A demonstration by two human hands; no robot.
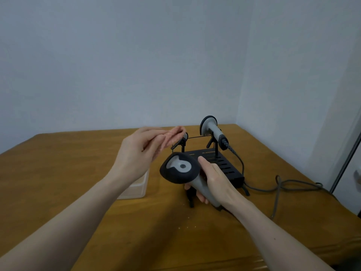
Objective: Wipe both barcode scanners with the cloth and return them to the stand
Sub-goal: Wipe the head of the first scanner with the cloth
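Observation:
My right hand [216, 182] grips the grey handle of a barcode scanner [179, 169] just in front of the stand. Its black head points up and left toward me. My left hand [144, 151] is raised to the left of the scanner's head with straight, blurred fingers, and it holds nothing that I can make out. A second grey and black scanner [212, 129] rests across the right-hand cradle of the black stand [226, 165]. The stand's left cradle is partly hidden behind my left fingers. I cannot pick out a cloth.
A translucent plastic container [137, 190] sits on the wooden table [68, 173] under my left wrist. A grey cable [289, 184] runs from the second scanner across the table's right side. Walls close in behind and to the right.

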